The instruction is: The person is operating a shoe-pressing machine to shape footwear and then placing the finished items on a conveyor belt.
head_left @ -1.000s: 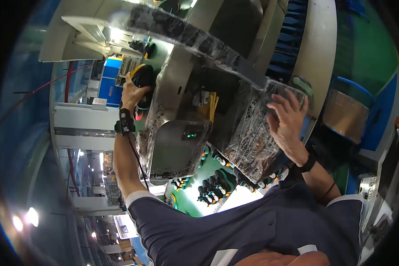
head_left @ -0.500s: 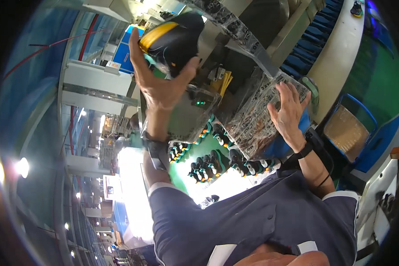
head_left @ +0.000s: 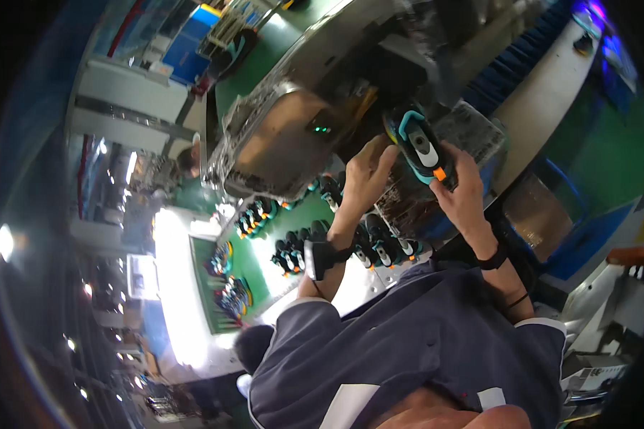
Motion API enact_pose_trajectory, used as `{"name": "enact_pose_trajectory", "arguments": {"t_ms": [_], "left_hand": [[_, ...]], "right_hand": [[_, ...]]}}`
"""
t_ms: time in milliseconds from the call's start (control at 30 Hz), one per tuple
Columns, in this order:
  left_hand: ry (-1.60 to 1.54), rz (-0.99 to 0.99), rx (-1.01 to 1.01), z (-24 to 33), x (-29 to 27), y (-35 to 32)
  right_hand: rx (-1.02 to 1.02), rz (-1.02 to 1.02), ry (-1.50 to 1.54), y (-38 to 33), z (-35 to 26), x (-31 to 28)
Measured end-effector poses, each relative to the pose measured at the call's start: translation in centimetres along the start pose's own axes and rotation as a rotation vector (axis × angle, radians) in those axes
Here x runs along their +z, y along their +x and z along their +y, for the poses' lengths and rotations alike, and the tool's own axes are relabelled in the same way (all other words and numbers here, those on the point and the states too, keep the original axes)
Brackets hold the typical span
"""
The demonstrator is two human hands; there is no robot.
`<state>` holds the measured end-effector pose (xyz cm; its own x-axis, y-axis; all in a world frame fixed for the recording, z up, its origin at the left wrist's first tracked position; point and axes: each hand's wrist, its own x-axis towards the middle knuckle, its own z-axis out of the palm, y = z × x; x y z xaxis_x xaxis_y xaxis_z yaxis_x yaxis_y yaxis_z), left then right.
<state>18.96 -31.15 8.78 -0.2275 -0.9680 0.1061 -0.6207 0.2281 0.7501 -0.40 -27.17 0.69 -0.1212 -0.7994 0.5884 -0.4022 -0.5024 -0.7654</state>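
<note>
A black athletic shoe (head_left: 421, 146) with teal edging, a white panel and an orange tab is held above the machine's work surface. My right hand (head_left: 464, 191) grips it at the orange-tab end, thumb on one side and fingers on the other. Just left of the shoe is my left hand (head_left: 367, 175), its fingers bent and thumb apart, with nothing seen in it. Whether its fingertips touch the shoe's side is hard to make out. Beyond the hands stands a machine (head_left: 279, 143) with a scuffed, film-wrapped cover and small green lights.
Several similar shoes (head_left: 383, 243) stand in rows on a green surface (head_left: 265, 286) below my left arm. A pale conveyor edge (head_left: 537, 93) curves along the right. Beside it stands a blue-framed chair (head_left: 540, 214). More shoes (head_left: 232, 297) lie on a rack at the left.
My left hand has come down and right from the upper left, where it was around a black and yellow shoe. My right hand, earlier spread on the wrapped surface, now grips a shoe.
</note>
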Motion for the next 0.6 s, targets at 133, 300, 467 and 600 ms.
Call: {"name": "enact_pose_trajectory", "arguments": {"t_ms": [133, 300, 467, 600], "left_hand": [[0.211, 0.234, 0.366, -5.3, 4.7, 0.7], [0.273, 0.235, 0.309, -5.2, 5.2, -0.3], [0.195, 0.236, 0.319, -6.0, 5.2, -0.2], [0.096, 0.271, 0.361, -6.3, 4.6, -0.4]], "right_hand": [[0.143, -0.063, -0.045, 0.2, 0.9, -0.3], [0.118, -0.232, -0.041, 4.6, -3.9, 0.3], [0.373, -0.384, -0.081, 9.0, -4.2, 1.5], [0.326, -0.453, -0.405, 11.6, -3.9, 2.7]]}}
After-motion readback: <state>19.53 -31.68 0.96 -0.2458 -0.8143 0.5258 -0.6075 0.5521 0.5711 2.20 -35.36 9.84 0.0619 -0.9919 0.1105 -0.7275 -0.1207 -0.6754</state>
